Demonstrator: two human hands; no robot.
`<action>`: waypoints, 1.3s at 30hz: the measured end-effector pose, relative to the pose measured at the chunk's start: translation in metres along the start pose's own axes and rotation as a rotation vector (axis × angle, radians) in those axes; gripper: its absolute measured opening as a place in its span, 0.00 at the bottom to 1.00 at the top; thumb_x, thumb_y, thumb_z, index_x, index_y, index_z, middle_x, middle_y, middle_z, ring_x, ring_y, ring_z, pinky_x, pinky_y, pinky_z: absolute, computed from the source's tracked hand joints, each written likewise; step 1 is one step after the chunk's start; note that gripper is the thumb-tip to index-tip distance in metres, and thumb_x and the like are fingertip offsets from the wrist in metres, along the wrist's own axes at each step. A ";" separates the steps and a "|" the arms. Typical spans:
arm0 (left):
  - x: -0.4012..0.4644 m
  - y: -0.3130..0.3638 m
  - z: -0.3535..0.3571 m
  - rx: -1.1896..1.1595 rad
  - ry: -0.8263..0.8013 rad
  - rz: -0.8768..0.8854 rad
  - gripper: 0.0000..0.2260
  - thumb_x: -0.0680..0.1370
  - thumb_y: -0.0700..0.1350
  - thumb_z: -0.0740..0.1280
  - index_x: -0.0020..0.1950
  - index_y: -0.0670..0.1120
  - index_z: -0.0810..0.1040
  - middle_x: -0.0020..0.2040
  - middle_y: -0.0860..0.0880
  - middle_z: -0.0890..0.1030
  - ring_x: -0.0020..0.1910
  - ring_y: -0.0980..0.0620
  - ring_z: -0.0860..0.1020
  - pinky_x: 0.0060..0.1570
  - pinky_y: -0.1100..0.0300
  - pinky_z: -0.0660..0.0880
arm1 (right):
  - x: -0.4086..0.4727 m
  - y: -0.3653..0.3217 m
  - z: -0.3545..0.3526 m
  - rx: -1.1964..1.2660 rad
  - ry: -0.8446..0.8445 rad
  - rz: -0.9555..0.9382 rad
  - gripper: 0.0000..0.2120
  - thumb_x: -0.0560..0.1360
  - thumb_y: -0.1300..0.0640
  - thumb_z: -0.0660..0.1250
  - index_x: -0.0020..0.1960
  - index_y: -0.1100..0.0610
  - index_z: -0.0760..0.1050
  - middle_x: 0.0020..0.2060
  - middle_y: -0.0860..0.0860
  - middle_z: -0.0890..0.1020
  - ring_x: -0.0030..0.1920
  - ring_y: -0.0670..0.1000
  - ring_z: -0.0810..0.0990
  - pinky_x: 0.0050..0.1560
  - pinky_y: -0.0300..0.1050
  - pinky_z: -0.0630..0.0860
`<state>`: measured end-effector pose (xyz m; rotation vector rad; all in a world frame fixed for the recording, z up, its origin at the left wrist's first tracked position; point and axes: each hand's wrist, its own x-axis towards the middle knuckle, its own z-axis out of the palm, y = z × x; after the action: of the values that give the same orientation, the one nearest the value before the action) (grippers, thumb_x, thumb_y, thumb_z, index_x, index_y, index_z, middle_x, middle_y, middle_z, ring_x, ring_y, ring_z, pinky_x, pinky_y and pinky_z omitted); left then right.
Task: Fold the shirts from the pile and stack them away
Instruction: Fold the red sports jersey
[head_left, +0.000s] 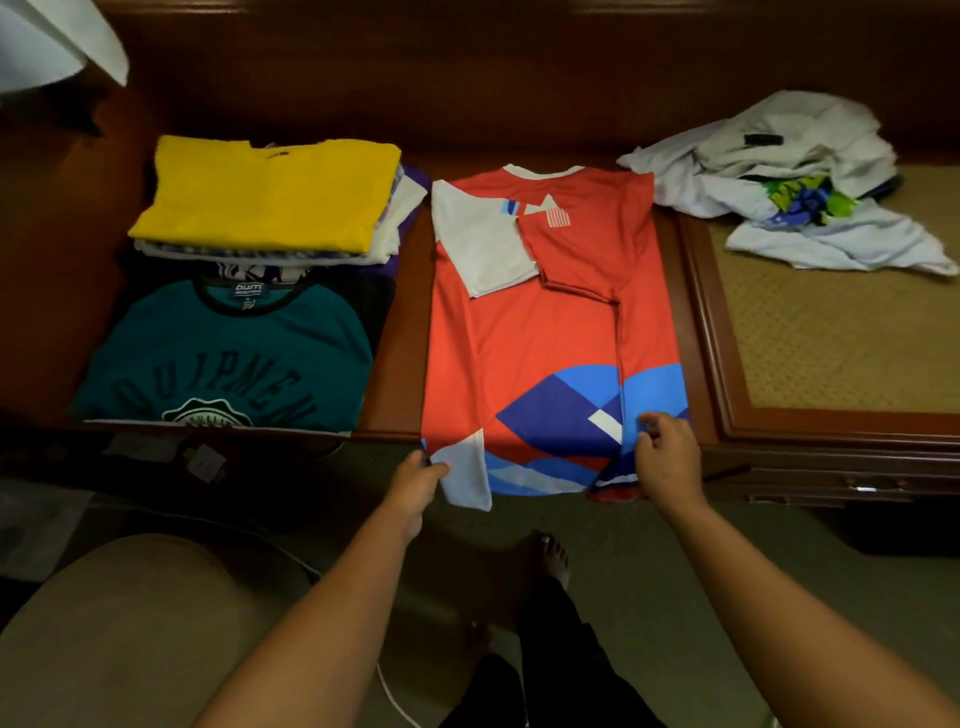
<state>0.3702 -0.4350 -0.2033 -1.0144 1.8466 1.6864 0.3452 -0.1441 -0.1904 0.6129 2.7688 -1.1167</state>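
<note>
Folding step: we judge that the sides of the red polyester jersey with white sleeves and blue geometric hem (540, 332) are already turned in, and the hem is next to go up toward the collar.
Key relation: the jersey runs lengthwise straight away from us, the collar far and the hem near; both hands are at the hem, so the fold goes forward along the long axis.
Left hand (415, 480): its grip is closed in a pinch on the white corner at the near left of the hem.
Right hand (667, 452): its fingers are bent on the blue near right corner; they seem to pinch it, not fully sure.
Place: the jersey lies flat on the dark wooden bench (400, 364), its hem hanging over the front edge.
Neighbours: the folded stack topped by a yellow shirt (265, 195) and the teal printed shirt (228, 358) lie to the left; the crumpled white shirts pile (795, 187) waits to the right.
</note>
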 end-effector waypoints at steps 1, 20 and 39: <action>0.000 0.000 0.002 0.041 0.024 0.019 0.11 0.78 0.36 0.63 0.61 0.41 0.75 0.55 0.45 0.78 0.51 0.51 0.74 0.51 0.58 0.68 | 0.002 0.000 0.000 -0.007 -0.008 0.003 0.14 0.75 0.68 0.61 0.59 0.65 0.76 0.56 0.63 0.74 0.54 0.60 0.76 0.58 0.48 0.69; -0.021 0.053 -0.017 0.702 0.241 0.287 0.06 0.78 0.45 0.65 0.50 0.43 0.78 0.47 0.45 0.80 0.48 0.46 0.77 0.46 0.59 0.71 | -0.004 -0.074 0.000 0.095 -0.166 -0.034 0.15 0.78 0.64 0.58 0.63 0.59 0.74 0.53 0.58 0.78 0.47 0.55 0.75 0.46 0.44 0.68; 0.183 0.298 0.052 1.092 0.099 0.733 0.14 0.79 0.42 0.61 0.64 0.44 0.77 0.62 0.44 0.78 0.60 0.44 0.75 0.59 0.53 0.73 | 0.234 -0.194 0.072 -0.103 -0.226 -0.246 0.12 0.74 0.63 0.59 0.50 0.65 0.80 0.49 0.65 0.81 0.51 0.64 0.77 0.48 0.49 0.69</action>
<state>0.0208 -0.4284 -0.1525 0.0614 2.8375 0.5879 0.0496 -0.2423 -0.1723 0.1272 2.7324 -1.0032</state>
